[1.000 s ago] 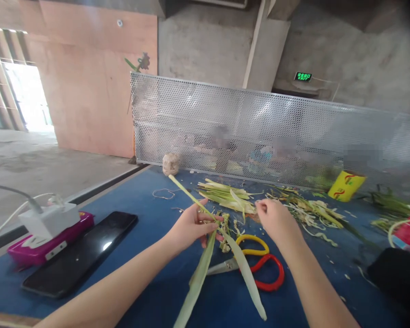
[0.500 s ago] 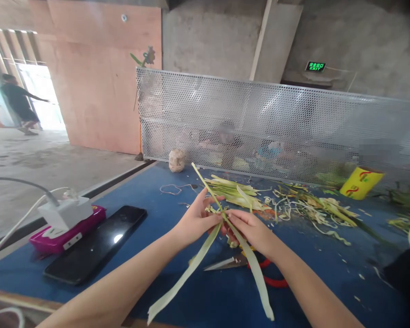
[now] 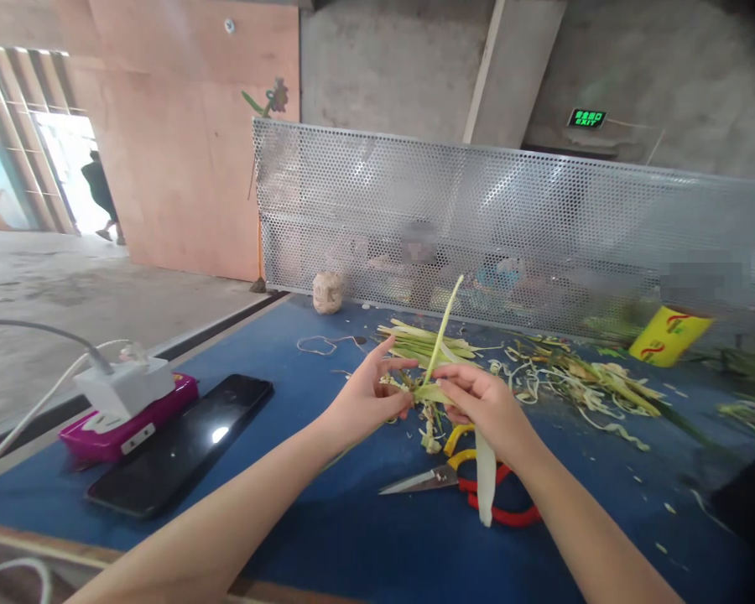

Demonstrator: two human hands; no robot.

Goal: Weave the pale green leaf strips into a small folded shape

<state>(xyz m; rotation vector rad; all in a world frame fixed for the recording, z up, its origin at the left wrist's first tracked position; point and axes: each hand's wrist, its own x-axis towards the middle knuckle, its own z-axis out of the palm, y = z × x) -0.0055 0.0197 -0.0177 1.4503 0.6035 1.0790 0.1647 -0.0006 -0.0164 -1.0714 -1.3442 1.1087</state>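
My left hand (image 3: 370, 393) pinches the base of a pale green plant strip between thumb and fingers, its index finger stretched out. On the other side, my right hand (image 3: 487, 408) grips the same plant strip (image 3: 444, 331), whose narrow end stands up between the hands. A wide, flat tail of it hangs below my right hand. Under the hands lie scissors (image 3: 437, 476) with red and yellow handles, the blades pointing left. Small plant scraps (image 3: 432, 436) lie just beneath the fingers. Behind them is a pile of cut green stalks (image 3: 408, 335).
A black phone (image 3: 182, 445) and a magenta power strip (image 3: 126, 424) with a white charger lie at the left. A wrapped roll (image 3: 328, 293) stands near the perforated metal screen (image 3: 365, 193). Shredded fibres (image 3: 579, 377) and a yellow roll (image 3: 670, 335) are at the right.
The strip's upright end has swung from leaning left to leaning right. The left tail has gone from open view. My right hand has shifted slightly right. A distant person moved into the doorway.
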